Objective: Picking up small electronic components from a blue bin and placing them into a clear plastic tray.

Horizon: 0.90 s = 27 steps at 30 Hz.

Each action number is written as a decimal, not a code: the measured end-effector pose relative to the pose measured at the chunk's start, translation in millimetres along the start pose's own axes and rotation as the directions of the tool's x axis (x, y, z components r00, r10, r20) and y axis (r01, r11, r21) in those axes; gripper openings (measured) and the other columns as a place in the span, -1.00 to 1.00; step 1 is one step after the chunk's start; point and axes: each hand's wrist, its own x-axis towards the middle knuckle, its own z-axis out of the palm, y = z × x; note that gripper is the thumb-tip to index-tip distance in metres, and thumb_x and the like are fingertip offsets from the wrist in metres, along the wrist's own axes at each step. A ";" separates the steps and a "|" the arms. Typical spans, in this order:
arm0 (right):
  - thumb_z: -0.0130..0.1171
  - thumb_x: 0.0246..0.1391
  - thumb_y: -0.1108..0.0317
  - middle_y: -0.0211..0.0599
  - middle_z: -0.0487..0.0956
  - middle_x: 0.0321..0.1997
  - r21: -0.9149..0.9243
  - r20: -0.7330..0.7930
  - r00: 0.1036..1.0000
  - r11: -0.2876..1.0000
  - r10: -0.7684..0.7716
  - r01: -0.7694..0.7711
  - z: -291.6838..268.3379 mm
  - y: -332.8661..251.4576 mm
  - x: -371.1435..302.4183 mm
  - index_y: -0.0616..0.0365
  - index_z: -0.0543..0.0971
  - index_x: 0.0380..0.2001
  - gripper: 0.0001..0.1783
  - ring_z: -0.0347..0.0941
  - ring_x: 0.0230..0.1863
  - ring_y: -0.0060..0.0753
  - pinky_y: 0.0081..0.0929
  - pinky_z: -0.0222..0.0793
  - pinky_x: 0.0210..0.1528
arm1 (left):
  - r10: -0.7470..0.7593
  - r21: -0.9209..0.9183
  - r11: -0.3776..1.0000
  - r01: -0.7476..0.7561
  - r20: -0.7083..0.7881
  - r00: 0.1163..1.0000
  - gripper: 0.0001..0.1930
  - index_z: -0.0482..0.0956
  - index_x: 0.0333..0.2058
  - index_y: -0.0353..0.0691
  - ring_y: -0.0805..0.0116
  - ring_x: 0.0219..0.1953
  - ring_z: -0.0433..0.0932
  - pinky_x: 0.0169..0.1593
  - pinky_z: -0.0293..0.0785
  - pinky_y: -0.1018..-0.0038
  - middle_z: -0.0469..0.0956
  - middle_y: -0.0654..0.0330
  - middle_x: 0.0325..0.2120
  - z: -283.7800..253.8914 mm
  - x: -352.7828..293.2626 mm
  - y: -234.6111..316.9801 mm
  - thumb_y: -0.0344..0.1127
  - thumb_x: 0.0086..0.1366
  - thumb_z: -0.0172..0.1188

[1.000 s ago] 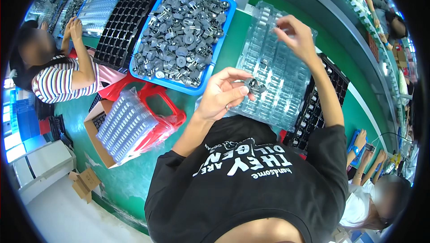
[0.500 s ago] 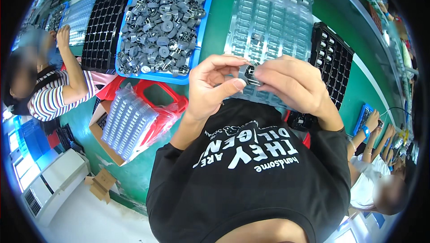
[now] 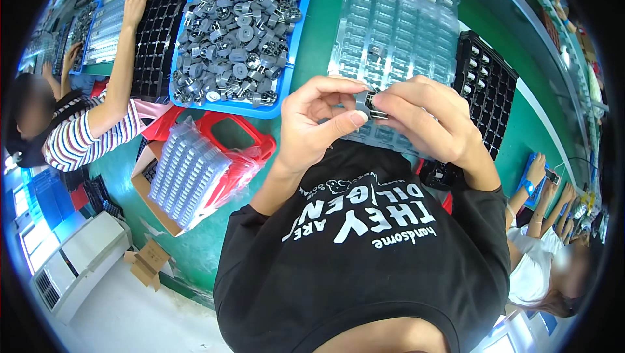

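Observation:
Between my two hands, in front of my chest, is a small round grey plastic part with metal prongs (image 3: 366, 103). My left hand (image 3: 319, 118) is closed on its left side, pinching it between thumb and fingers. From the right, the fingertips of my right hand (image 3: 426, 115) press together at the pronged side; whether they grip the part itself or a tiny piece at it is hidden. Just beyond my hands lies a clear plastic tray (image 3: 397, 34) with rows of pockets, some holding small metallic pieces. To the left, a blue bin (image 3: 294, 70) is heaped with similar grey pronged parts (image 3: 241, 34).
A black pocket tray (image 3: 491, 92) with some pieces in it lies right of the clear tray; another black tray (image 3: 159, 21) is left of the bin. A red stool (image 3: 260, 148) and a carton of bagged trays (image 3: 189, 177) stand at left. Co-workers sit on both sides.
My hands stay on the grey part, shifting slightly to the right. At left, a co-worker's raised hand has moved up and right to the black tray.

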 end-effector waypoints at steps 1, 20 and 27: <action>0.41 -0.23 0.47 -0.14 0.58 -0.32 -0.002 0.014 1.000 1.000 0.001 -0.001 -0.4 1.1 -0.7 0.36 0.59 -0.26 -0.62 0.56 -0.39 -0.24 -0.40 0.51 -0.43 | 0.005 0.012 1.000 -0.005 -0.012 1.000 -0.65 0.49 -0.10 -0.45 0.41 -0.17 0.54 -0.10 0.58 0.49 0.51 -0.03 -0.07 -0.1 0.6 -0.9 -0.60 0.12 0.33; 0.42 -0.27 0.45 -0.15 0.59 -0.29 -0.026 0.017 0.998 0.998 0.056 -0.056 -0.6 -0.7 -7.1 0.32 0.60 -0.24 -0.58 0.57 -0.38 -0.24 -0.41 0.51 -0.40 | -0.065 0.076 0.995 0.063 0.015 0.998 -0.66 0.51 -0.10 -0.43 0.41 -0.16 0.57 -0.09 0.59 0.51 0.53 0.05 -0.11 2.5 2.8 -2.7 -0.56 0.14 0.33; 0.38 -0.16 0.51 -0.17 0.61 -0.31 0.203 -0.144 0.895 0.898 0.423 -0.391 8.9 -6.1 -22.1 0.27 0.63 -0.27 -0.71 0.57 -0.29 -0.24 -0.45 0.51 -0.28 | 0.048 0.186 0.982 -0.025 -0.117 0.992 -0.63 0.48 -0.14 -0.39 0.39 -0.16 0.56 -0.10 0.58 0.53 0.51 0.09 -0.13 12.5 6.7 -24.7 -0.68 0.05 0.33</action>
